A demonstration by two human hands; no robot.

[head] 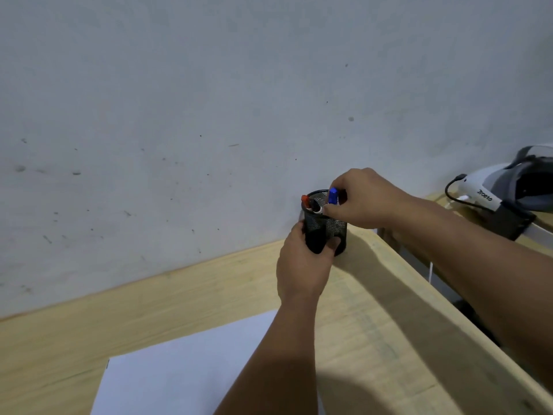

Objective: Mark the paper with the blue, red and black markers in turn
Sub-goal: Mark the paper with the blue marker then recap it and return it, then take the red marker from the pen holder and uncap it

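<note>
Pinching the blue marker (332, 196) near its capped top, the fingers (330, 209) of the right hand (363, 197) hide most of its barrel; only the blue cap shows above the rim of the black mesh pen cup (328, 225). The left hand (302, 266) wraps the cup's lower half, fingers clenched around the mesh, so its base is largely covered. A red marker (305, 201) leans out over the cup's left rim beside a white-ended barrel – whether that one is the black marker is hard to make out. The cup stands at the back of the pale wooden worktop (191, 298), close to the wall (209, 100), which is grey and flecked with small dark marks. The white paper (179, 372) lies nearer the camera, well apart from the cup, its lower part cut off by the frame and partly crossed by the left forearm. At far right, a white and grey headset (508, 187) with a black cable sits partly out of frame.
</note>
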